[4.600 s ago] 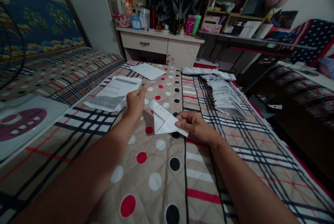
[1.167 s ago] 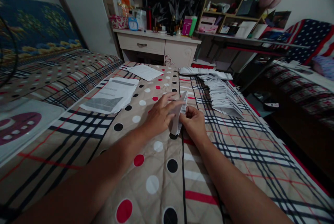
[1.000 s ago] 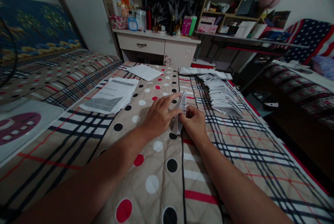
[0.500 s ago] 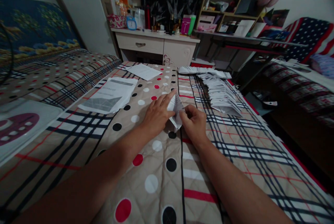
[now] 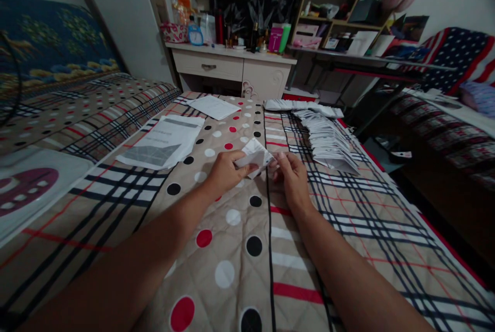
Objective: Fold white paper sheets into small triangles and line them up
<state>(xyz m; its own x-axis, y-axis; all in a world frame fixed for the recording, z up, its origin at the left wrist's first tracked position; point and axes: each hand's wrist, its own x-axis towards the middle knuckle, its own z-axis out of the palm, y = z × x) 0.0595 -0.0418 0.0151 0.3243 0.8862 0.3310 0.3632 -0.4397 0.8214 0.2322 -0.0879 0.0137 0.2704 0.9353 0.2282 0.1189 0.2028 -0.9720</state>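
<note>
A small folded piece of white printed paper point(image 5: 255, 152) is held up between both hands over the patterned bedspread point(image 5: 232, 239). My left hand point(image 5: 228, 169) pinches its left side, thumb in front and fingers behind. My right hand point(image 5: 291, 173) has its thumb and fingertips closed on the paper's right corner. To the right lies a long row of folded paper pieces point(image 5: 328, 141), packed tightly together. Behind that row, another strip of folded pieces point(image 5: 301, 107) runs crosswise.
On the left lie a printed paper packet point(image 5: 164, 141), a white sheet point(image 5: 214, 106) and a white plastic bag with a purple print point(image 5: 34, 187). A dresser point(image 5: 228, 66) stands past the bed's far end. At the right, the bed's edge drops to a dark floor.
The paper has turned from a tall, narrow tilt to a flatter angle. My left hand has shifted back and left to grip its side, and my right hand now holds the right corner.
</note>
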